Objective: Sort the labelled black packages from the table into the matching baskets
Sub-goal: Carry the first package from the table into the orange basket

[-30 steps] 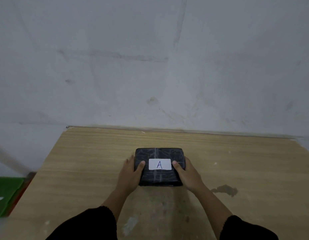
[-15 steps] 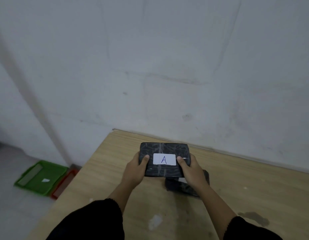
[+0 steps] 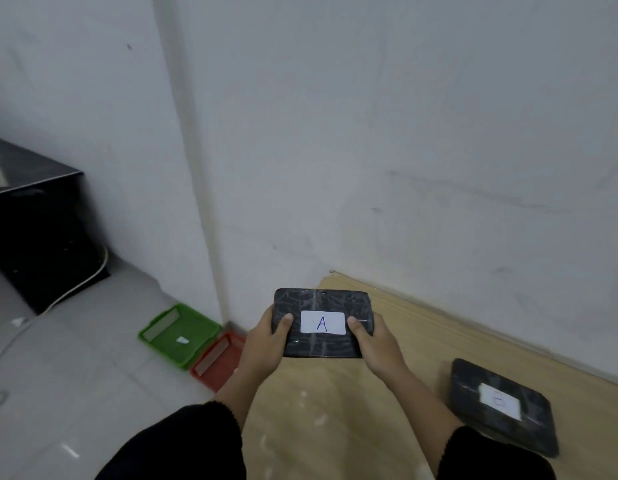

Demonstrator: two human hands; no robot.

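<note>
In the head view, the left hand (image 3: 266,344) and right hand (image 3: 378,344) each have a closed grip on one end of the package labelled A (image 3: 323,322), held at frame centre above the bench (image 3: 335,410) edge. A second package (image 3: 503,407) lies lower right on the bench, its label blurred. A green basket (image 3: 179,332) and red basket (image 3: 219,360) touch on the floor, centre left.
</note>
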